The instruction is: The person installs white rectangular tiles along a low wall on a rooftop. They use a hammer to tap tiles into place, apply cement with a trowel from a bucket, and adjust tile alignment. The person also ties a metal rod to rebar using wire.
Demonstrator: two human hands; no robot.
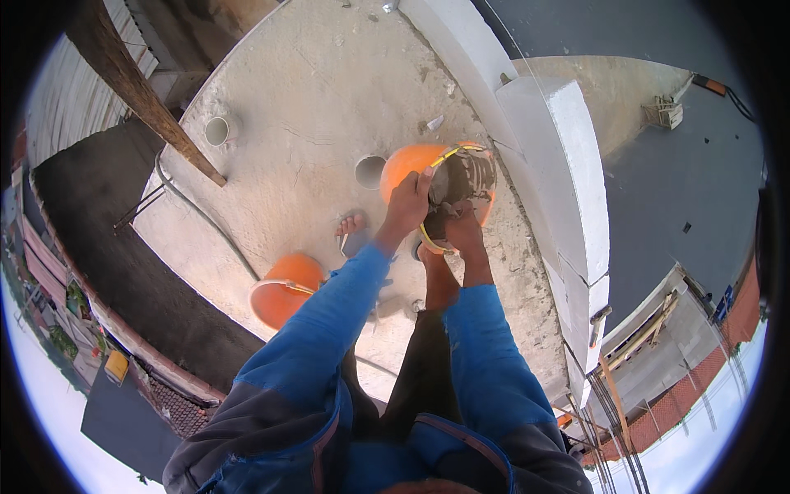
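Observation:
An orange bucket (401,169) with wet grey mortar (462,177) inside stands tilted on the concrete slab beside a white block wall. My left hand (409,202) grips the bucket's yellow-edged rim at its left side. My right hand (462,226) reaches down into the bucket at the mortar, its fingertips hidden there; I cannot make out whether it holds something. My sandalled left foot (352,236) is on the slab just left of the bucket, and my right foot is mostly hidden under it.
A second orange bucket (276,300) lies near my left leg. A pipe stub (217,130), a round hole (369,172), a hose (216,223) and a wooden post (144,90) are on the left. The white wall (555,189) borders the right, with lower surfaces beyond and rebar (621,436) at lower right.

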